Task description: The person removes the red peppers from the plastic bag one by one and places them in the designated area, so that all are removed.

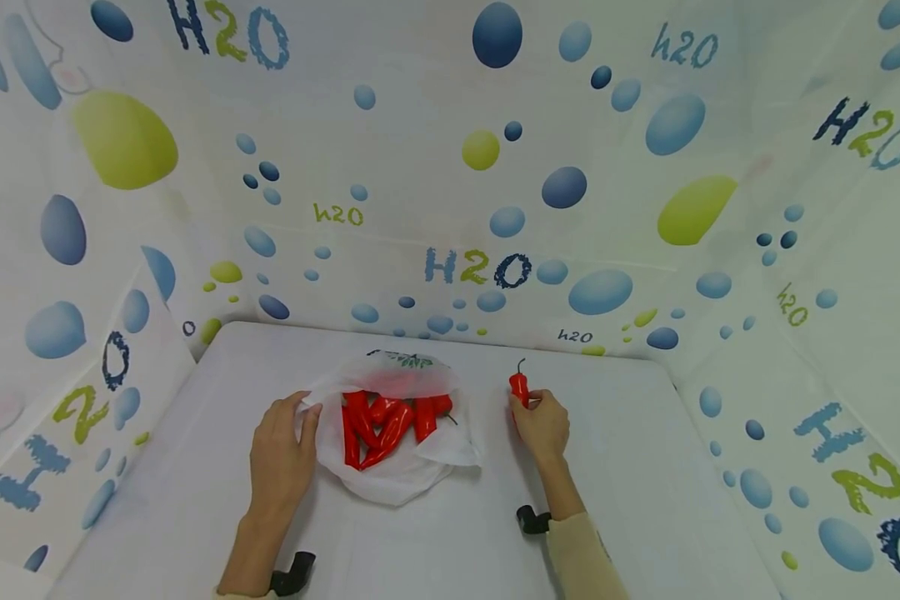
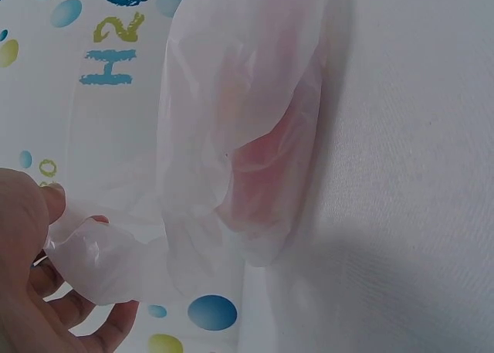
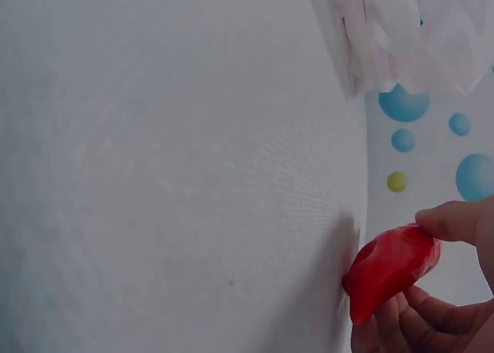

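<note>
A white plastic bag (image 1: 393, 490) lies with its mouth towards me, and several red chili peppers (image 1: 392, 432) show inside it. My left hand (image 1: 281, 454) pinches the bag's left edge between thumb and fingers; the left wrist view shows that stretched corner of the bag (image 2: 100, 264). To the right of the bag, my right hand (image 1: 546, 423) holds a single red pepper (image 1: 519, 387), its thin stem pointing away from me. In the right wrist view the thumb and fingers grip this pepper (image 3: 394, 268) close over the tabletop, its shadow beside it.
The white table (image 1: 630, 467) ends at a back wall (image 1: 390, 250) covered in sheeting with blue and green drops and H2O lettering. Similar sheeting rises at both sides. A black wrist mount (image 1: 532, 520) sits at the right wrist, another (image 1: 296, 573) at the left.
</note>
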A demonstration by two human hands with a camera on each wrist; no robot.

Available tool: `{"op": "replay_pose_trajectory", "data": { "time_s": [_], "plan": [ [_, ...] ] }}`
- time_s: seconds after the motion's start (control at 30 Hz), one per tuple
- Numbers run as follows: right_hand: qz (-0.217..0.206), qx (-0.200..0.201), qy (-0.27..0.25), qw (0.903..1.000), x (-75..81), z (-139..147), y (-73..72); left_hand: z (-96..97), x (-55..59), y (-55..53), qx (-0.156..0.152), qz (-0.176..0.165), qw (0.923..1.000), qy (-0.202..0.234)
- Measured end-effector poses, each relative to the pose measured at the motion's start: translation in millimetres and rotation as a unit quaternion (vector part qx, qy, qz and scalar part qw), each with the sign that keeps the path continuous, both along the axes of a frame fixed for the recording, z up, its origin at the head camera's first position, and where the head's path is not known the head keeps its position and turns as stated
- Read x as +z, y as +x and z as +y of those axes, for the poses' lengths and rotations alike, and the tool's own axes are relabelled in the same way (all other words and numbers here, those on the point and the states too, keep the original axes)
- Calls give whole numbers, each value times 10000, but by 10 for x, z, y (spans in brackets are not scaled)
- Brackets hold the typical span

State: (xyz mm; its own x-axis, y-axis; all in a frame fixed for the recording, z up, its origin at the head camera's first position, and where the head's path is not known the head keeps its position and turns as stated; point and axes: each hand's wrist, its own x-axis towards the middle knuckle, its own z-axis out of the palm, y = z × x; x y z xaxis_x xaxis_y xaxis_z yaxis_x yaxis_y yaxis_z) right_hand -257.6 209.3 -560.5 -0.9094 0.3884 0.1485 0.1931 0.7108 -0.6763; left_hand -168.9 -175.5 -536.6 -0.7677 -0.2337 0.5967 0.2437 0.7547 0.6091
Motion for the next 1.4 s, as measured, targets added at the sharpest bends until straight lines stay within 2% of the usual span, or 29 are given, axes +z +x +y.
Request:
{"op": "replay_pose_trajectory", "data": {
  "time_s": [0.43, 0.77, 1.4],
  "plan": [
    [10, -48, 35, 10000, -75, 30, -32, 8, -1, 31, 25, -74, 10000, 29],
    [49, -44, -37, 10000, -34, 23, -47, 17, 12, 19, 38, -76, 10000, 27],
    [-443, -192, -97, 9988, -57, 94, -72, 12, 22, 12, 64, -142, 9999, -9]
  ]
}}
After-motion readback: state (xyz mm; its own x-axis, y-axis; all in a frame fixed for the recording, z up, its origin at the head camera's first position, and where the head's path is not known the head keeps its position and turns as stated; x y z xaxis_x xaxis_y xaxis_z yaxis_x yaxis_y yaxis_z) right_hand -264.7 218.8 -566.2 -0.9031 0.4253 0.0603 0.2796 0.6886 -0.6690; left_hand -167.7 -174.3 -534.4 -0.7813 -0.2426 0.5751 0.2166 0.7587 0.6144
